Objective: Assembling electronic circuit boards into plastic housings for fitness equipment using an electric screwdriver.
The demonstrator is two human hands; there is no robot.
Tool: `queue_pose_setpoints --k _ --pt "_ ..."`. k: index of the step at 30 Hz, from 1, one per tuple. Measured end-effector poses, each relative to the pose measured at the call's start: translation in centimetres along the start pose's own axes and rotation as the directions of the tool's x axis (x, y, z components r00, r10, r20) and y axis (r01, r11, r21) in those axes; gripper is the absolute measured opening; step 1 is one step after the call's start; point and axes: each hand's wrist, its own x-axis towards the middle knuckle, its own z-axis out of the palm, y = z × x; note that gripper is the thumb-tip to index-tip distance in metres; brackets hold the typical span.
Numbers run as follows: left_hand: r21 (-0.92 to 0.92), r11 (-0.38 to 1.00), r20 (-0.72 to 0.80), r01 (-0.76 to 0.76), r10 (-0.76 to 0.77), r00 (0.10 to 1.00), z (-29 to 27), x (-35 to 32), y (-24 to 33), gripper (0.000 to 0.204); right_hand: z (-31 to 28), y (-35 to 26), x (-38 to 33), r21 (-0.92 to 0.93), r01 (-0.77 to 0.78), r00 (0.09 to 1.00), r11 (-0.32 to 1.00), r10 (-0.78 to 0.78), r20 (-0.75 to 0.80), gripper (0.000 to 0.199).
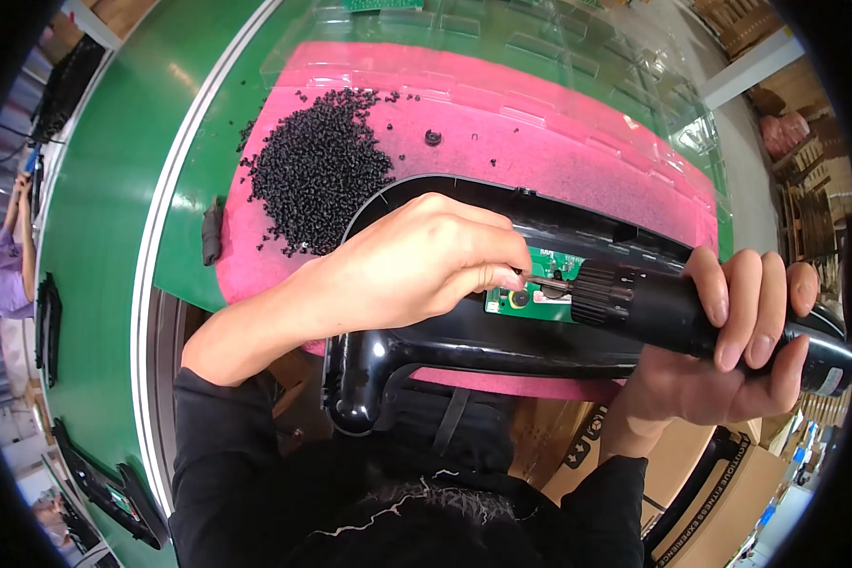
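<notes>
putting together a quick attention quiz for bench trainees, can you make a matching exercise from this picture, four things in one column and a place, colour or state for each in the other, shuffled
Column one
1. Electric screwdriver
2. Circuit board
3. Small black screws
4. Mat

Column two
A. Heaped in a loose pile, beyond the left forearm
B. Pink, lying on the green table
C. Gripped in the right hand
D. Green, inside the black plastic housing

Right pairs: 1-C, 2-D, 3-A, 4-B
</notes>
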Motion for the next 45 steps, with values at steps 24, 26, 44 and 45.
queue_pose_setpoints --k 24,26,44,45 --pt "0.33 0.924 0.141 0.195 -0.252 0.957 -0.3 -0.3 0.4 0.023 0.6 1.9 -1.3 -0.444 -0.188 0.971 0.876 0.235 0.052 0.031" --pt "0.362 0.912 0.127 0.192 -0.252 0.959 -0.5 -0.5 0.1 0.027 0.3 2.2 -1.3 -0.479 -0.216 0.958 0.851 0.279 0.064 0.032" --pt "0.244 0.97 0.002 0.022 -0.023 1.0 0.4 -1.6 -1.0 0.012 1.1 3.0 -0.5 -0.526 -0.377 0.832 0.762 0.528 0.169 0.035" --pt "0.244 0.97 0.001 0.019 -0.02 1.0 0.4 -1.6 -1.0 0.012 1.1 3.2 -0.6 -0.509 -0.37 0.838 0.777 0.516 0.179 0.035"
